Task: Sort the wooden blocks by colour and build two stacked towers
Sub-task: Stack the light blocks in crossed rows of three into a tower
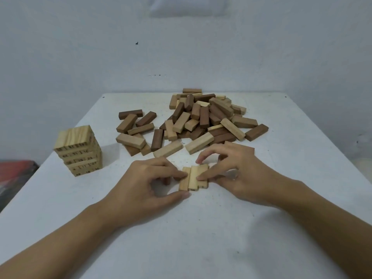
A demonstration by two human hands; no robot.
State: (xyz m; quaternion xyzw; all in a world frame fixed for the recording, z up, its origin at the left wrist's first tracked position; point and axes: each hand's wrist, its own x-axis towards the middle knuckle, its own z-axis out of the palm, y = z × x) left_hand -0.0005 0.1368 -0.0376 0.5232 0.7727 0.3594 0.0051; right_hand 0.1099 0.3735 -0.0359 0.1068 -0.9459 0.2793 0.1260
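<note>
Three light wooden blocks (193, 178) lie side by side on the white table (201, 228), pointing away from me. My left hand (147, 184) presses them from the left with its forefinger and thumb. My right hand (235, 170) holds them from the right, with fingers on the far end and the right side. A tower of light blocks (79, 151) with printed numbers stands at the left, several layers high. A loose pile of light and dark blocks (203, 117) lies behind my hands, with a smaller scatter (134, 129) to its left.
A pale wall rises close behind the table's far edge. A red and dark object (14, 174) sits below the table's left edge. Bare tabletop lies in front of my hands and to the right of the pile.
</note>
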